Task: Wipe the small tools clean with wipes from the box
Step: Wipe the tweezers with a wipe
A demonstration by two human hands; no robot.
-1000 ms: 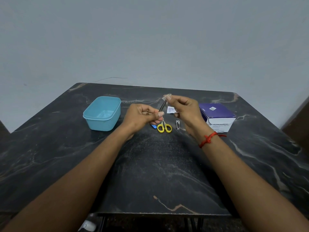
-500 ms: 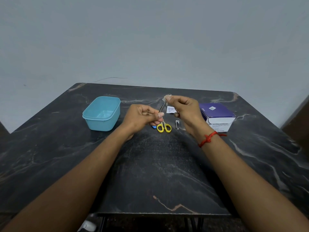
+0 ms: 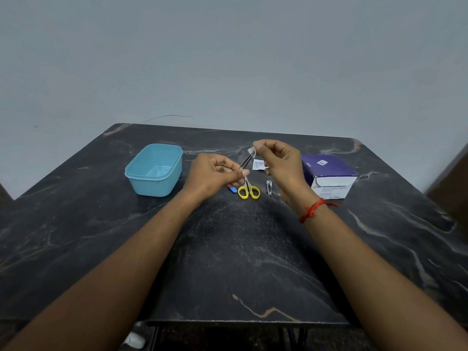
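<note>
My left hand (image 3: 215,174) grips the lower end of thin metal tweezers (image 3: 245,162), which slant up to the right. My right hand (image 3: 281,162) pinches a small white wipe (image 3: 252,150) around the tweezers' upper tip. Below the hands, on the dark marble table (image 3: 240,249), lie yellow-handled scissors (image 3: 249,191), a metal nail clipper (image 3: 269,186) and a blue tool (image 3: 232,189) mostly hidden by my left hand. A torn white wipe wrapper (image 3: 258,165) lies behind them. The purple and white wipe box (image 3: 329,174) stands to the right.
An empty light blue plastic tub (image 3: 154,169) sits at the left of the table. A grey wall rises behind the far edge. The table's front edge runs near the bottom, with floor below it.
My right hand with the wipe has slid slightly up along the tweezers toward their tip. My left hand has stayed in place.
</note>
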